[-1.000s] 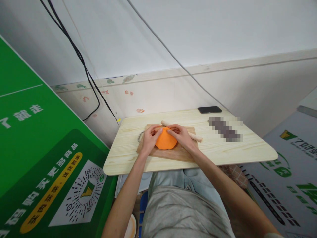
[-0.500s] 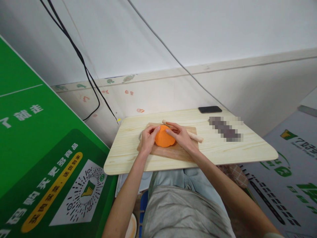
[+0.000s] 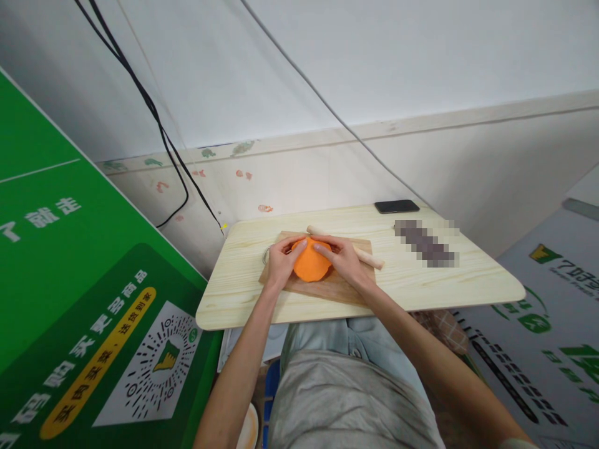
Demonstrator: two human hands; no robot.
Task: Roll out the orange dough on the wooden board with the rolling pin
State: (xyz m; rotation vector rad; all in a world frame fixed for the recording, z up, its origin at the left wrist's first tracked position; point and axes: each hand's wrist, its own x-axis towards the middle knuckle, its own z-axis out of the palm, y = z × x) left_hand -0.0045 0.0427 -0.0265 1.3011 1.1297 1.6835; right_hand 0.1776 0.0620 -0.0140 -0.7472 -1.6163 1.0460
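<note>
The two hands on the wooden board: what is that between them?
In the head view, a soft orange lump of dough sits between the left hand and the right hand, cupped from both sides.

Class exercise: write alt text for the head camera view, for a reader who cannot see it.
Two bare hands, left hand and right hand, cup a soft orange dough lump on a brown wooden board atop a pale wooden table. A wooden rolling pin lies just behind.

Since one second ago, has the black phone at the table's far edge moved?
No. The black phone lies at the same spot on the light wooden table.
</note>
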